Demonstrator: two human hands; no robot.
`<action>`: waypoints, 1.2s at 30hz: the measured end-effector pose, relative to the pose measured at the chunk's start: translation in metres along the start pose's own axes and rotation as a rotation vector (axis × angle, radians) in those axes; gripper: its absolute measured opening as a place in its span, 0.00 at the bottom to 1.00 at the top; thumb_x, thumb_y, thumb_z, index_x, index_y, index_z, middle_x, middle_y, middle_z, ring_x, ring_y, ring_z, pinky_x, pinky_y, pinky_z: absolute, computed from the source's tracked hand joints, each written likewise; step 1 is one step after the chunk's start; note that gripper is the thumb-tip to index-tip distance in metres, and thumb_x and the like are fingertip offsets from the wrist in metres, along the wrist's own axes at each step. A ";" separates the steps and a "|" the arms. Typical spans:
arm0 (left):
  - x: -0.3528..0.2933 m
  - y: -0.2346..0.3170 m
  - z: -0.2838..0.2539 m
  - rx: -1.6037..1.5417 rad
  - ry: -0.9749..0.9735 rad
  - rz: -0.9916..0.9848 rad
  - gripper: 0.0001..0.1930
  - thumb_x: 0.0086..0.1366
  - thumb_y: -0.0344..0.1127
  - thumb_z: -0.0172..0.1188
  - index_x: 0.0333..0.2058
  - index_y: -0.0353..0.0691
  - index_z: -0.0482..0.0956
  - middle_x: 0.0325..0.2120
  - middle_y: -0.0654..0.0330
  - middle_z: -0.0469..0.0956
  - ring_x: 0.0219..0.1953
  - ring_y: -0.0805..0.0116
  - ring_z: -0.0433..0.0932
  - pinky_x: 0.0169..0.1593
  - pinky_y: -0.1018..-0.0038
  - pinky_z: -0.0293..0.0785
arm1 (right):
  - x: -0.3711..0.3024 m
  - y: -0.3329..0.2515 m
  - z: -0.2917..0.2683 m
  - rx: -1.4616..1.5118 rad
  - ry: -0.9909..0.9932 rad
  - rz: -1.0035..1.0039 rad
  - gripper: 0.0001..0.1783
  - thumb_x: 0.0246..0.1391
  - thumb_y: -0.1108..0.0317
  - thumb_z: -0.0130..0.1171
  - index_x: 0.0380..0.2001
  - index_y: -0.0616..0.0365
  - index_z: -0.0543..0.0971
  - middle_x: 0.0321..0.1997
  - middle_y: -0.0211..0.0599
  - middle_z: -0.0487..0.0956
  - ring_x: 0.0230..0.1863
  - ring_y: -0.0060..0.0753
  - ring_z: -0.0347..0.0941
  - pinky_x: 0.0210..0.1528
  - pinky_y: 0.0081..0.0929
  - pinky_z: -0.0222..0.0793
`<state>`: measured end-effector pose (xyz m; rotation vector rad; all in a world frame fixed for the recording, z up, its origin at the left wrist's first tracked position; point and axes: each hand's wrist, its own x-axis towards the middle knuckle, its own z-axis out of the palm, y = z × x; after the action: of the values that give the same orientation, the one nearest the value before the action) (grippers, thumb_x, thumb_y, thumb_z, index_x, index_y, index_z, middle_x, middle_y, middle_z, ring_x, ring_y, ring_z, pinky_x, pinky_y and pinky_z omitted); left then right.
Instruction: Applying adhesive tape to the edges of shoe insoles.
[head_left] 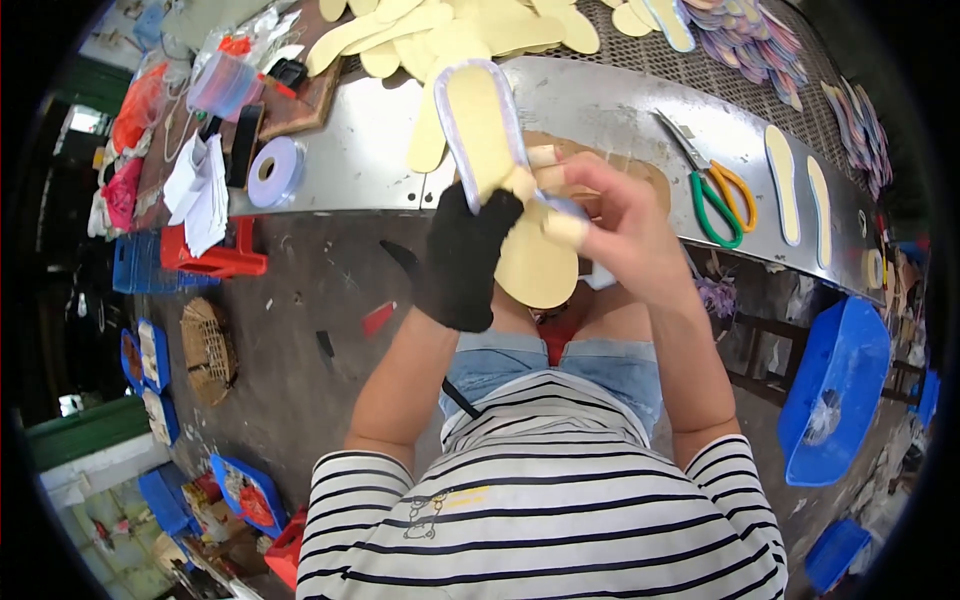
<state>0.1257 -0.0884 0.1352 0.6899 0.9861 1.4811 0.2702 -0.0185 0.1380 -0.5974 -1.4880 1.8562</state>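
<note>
A pale yellow insole (478,120) with lavender edging tape round its upper part is held above the near edge of the bench. My left hand (460,255), in a black glove with bare fingertips, closes on its middle from the left. The bare end of the insole (540,265) points down toward my lap. My right hand (625,220), with pale coverings on its fingertips, is closed at the right edge of the insole. Thumb and fingers pinch there, where a bit of lavender tape shows; my fingers partly hide the contact.
Loose yellow insoles (430,35) pile at the back. Scissors (715,185) with green and orange handles lie right, beside two edged insoles (783,185). A lavender tape roll (274,172) sits left. Blue bins (835,390) and a red stool (215,250) stand below the bench.
</note>
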 end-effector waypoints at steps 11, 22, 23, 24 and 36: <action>-0.004 0.012 0.009 0.019 0.285 0.135 0.13 0.64 0.38 0.52 0.42 0.35 0.74 0.30 0.55 0.78 0.29 0.70 0.77 0.33 0.75 0.75 | -0.017 0.005 0.002 -0.103 0.141 -0.139 0.06 0.49 0.79 0.54 0.33 0.66 0.74 0.32 0.31 0.74 0.33 0.17 0.70 0.35 0.14 0.66; -0.014 0.001 -0.012 -0.303 0.038 -0.265 0.15 0.62 0.41 0.53 0.41 0.36 0.71 0.39 0.54 0.74 0.42 0.67 0.74 0.44 0.71 0.73 | 0.002 0.007 -0.084 -0.217 0.138 -0.021 0.12 0.53 0.68 0.53 0.41 0.60 0.75 0.36 0.34 0.77 0.35 0.22 0.73 0.37 0.19 0.68; -0.019 0.003 -0.011 -0.387 0.015 -0.251 0.13 0.62 0.40 0.53 0.40 0.37 0.71 0.42 0.53 0.73 0.45 0.65 0.73 0.45 0.69 0.73 | 0.001 0.006 -0.115 -0.554 0.270 -0.069 0.12 0.53 0.68 0.54 0.40 0.62 0.75 0.37 0.35 0.77 0.36 0.22 0.72 0.38 0.21 0.68; -0.024 0.006 -0.010 -0.468 -0.007 -0.232 0.12 0.61 0.40 0.54 0.39 0.39 0.70 0.44 0.52 0.72 0.47 0.62 0.72 0.46 0.67 0.72 | -0.006 0.010 -0.150 -0.906 0.389 -0.063 0.14 0.48 0.70 0.56 0.39 0.65 0.74 0.34 0.41 0.78 0.36 0.32 0.74 0.39 0.27 0.69; -0.016 -0.003 0.013 -0.868 -0.215 -0.141 0.09 0.63 0.44 0.52 0.32 0.46 0.71 0.55 0.54 0.60 0.58 0.43 0.60 0.55 0.46 0.65 | -0.030 0.002 -0.178 -1.284 0.397 0.196 0.17 0.37 0.74 0.52 0.37 0.63 0.71 0.32 0.42 0.72 0.34 0.40 0.70 0.39 0.29 0.64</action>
<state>0.1410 -0.1019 0.1406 0.1317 0.1618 1.4887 0.4161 0.0761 0.0911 -1.5979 -2.2327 0.5795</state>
